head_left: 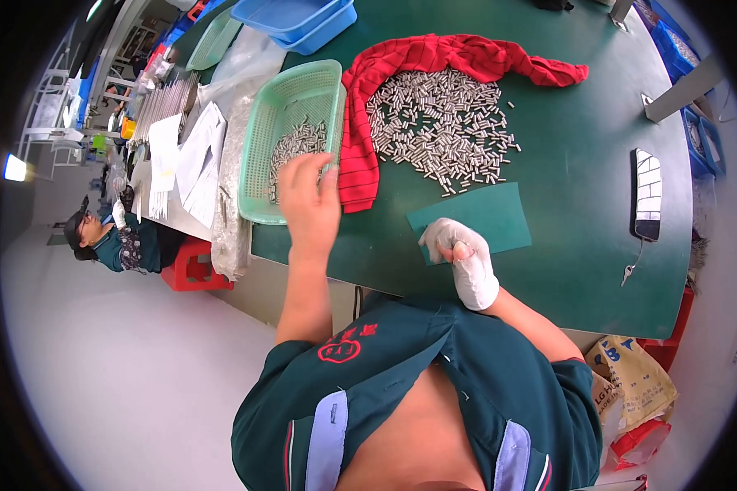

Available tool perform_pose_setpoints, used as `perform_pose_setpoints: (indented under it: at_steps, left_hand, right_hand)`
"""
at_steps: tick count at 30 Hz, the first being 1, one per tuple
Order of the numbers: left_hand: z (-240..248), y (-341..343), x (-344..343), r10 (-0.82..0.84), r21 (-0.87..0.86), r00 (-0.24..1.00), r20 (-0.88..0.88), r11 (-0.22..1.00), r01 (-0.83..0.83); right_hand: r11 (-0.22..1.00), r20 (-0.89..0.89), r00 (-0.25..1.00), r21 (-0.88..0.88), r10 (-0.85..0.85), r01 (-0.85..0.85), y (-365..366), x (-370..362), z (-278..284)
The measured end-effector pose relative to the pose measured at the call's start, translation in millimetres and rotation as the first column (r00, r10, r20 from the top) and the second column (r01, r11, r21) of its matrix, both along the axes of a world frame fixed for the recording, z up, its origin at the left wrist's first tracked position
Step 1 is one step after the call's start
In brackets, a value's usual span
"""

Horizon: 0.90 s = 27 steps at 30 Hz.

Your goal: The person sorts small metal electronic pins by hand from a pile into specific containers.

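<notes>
**Left hand (309,200) over the basket (252,168), right hand (464,260) by the mat (499,214)**

The bare left hand reaches over the near right part of the green mesh basket. Its fingers lie close together, bent at the tips, with the thumb near the index finger; I cannot tell whether anything is pinched between them. The right hand (in a white glove that leaves some fingertips bare) hovers over or rests on the left part of the mat, which one I cannot tell. Its fingers curl in towards the thumb, and whether they pinch anything is hidden.

Small metal pins (434,123) lie in a broad heap on the green table (581,262), beyond the mat, and more lie inside the basket. A red striped cloth (359,164) bends round the heap's left and far sides, next to the basket. A phone (647,196) lies on the right of the table, a key (628,272) near it. Blue trays (303,29) stand beyond the basket.
</notes>
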<state>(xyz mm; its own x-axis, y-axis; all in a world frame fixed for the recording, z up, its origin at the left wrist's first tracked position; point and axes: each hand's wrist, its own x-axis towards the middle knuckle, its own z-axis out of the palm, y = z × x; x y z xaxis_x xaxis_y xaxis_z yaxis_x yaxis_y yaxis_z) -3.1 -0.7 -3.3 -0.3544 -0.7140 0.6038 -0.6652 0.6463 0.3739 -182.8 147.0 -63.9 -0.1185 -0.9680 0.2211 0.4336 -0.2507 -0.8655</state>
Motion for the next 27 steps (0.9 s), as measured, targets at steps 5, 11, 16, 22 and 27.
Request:
perform_pose_setpoints:
  at_steps: [5, 11, 16, 22, 27]
  left_hand:
    - [-37, 12, -51, -0.411, 0.206, 0.911, 0.03, 0.894, 0.397]
    - [-65, 2, -67, -0.383, 0.256, 0.914, 0.136, 0.904, 0.342]
    - [-67, 4, -70, -0.336, 0.246, 0.922, 0.19, 0.926, 0.287]
    - [-66, 7, -65, -0.336, 0.248, 0.923, 0.188, 0.926, 0.286]
    - [-60, 10, -58, -0.359, 0.281, 0.917, 0.172, 0.91, 0.303]
  right_hand:
    - [1.0, -0.021, 1.0, -0.03, 0.001, -0.001, -1, -1, 0]
    - [0.999, 0.008, 0.999, 0.011, 0.041, -0.041, 0, -3, -3]
    - [0.997, -0.013, 1.0, 0.075, 0.016, -0.015, -1, -3, 6]
    - [0.999, 0.015, 0.999, 0.026, 0.038, -0.039, -1, -6, 0]
    - [0.999, 0.009, 0.999, 0.023, 0.036, -0.036, -1, -4, 0]
